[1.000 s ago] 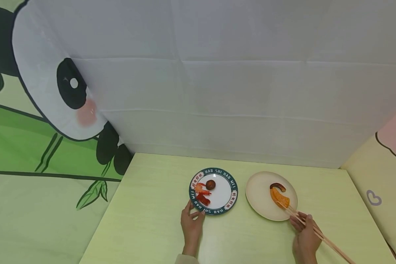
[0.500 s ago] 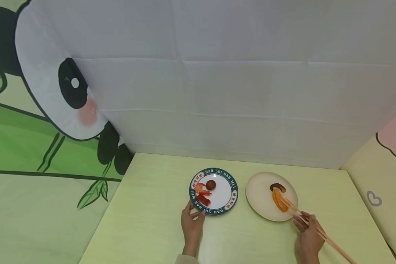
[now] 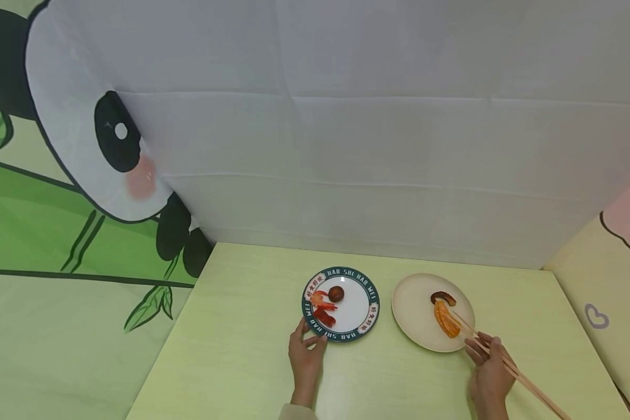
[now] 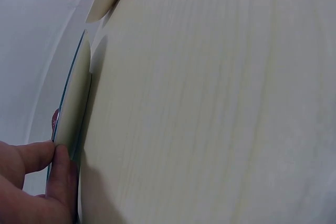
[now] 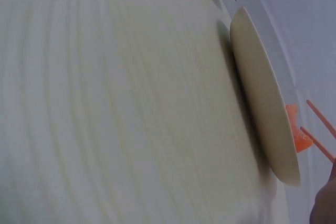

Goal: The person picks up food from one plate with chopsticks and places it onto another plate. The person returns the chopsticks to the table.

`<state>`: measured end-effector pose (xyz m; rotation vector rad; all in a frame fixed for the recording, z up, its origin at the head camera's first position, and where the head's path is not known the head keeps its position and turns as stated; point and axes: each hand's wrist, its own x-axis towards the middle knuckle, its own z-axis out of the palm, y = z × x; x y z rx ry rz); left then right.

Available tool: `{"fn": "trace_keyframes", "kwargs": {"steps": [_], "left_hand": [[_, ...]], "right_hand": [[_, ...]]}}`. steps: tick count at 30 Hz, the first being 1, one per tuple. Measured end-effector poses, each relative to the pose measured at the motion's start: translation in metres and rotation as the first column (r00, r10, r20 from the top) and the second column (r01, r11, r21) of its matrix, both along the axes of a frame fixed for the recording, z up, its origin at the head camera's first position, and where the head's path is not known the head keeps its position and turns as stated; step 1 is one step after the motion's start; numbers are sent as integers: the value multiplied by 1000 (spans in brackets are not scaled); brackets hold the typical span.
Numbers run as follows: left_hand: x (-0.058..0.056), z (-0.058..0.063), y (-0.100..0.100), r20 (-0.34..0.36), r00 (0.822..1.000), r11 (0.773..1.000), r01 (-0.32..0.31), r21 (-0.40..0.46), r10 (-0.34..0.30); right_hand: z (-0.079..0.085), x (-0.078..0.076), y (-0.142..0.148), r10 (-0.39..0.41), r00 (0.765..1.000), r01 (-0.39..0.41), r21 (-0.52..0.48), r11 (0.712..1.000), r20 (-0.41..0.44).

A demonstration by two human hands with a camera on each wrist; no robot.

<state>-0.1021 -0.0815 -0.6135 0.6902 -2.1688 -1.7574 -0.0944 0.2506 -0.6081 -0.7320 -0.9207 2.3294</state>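
Note:
My left hand pinches the near-left rim of a green-bordered white plate, thumb on the rim in the left wrist view. On that plate lie a brown ball, a shrimp-like orange-red piece and a dark red piece. My right hand holds a pair of wooden chopsticks over the edge of a beige plate. Their tips, spread apart in the right wrist view, are at the right side of an orange wedge. A dark brown curved slice lies just behind the wedge.
Both plates stand side by side on a pale yellow table, with a gap between them. A grey-white cloth wall rises at the table's back edge. A printed panda panel stands on the left.
The orange wedge has turned more upright and shifted slightly right on the beige plate. My right hand and the chopsticks have moved a little right. My left hand stays on its plate.

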Motion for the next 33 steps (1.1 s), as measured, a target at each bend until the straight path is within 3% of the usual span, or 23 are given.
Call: {"fn": "trace_keyframes", "kwargs": {"steps": [15, 18, 25, 33], "left_hand": [[0, -1, 1, 14, 1000, 1000, -4, -23, 4], [0, -1, 0, 19, 1000, 1000, -4, -18, 4], [-1, -5, -1, 8, 1000, 1000, -6, -5, 6], [1, -3, 0, -5, 1000, 1000, -2, -6, 2]], "right_hand": [[9, -3, -16, 63, 996, -64, -12, 998, -58], [10, -4, -22, 84, 993, -84, 1, 996, -83], [14, -8, -34, 135, 990, -132, 67, 989, -37], [12, -12, -46, 181, 981, -174, 92, 980, -76]]}}
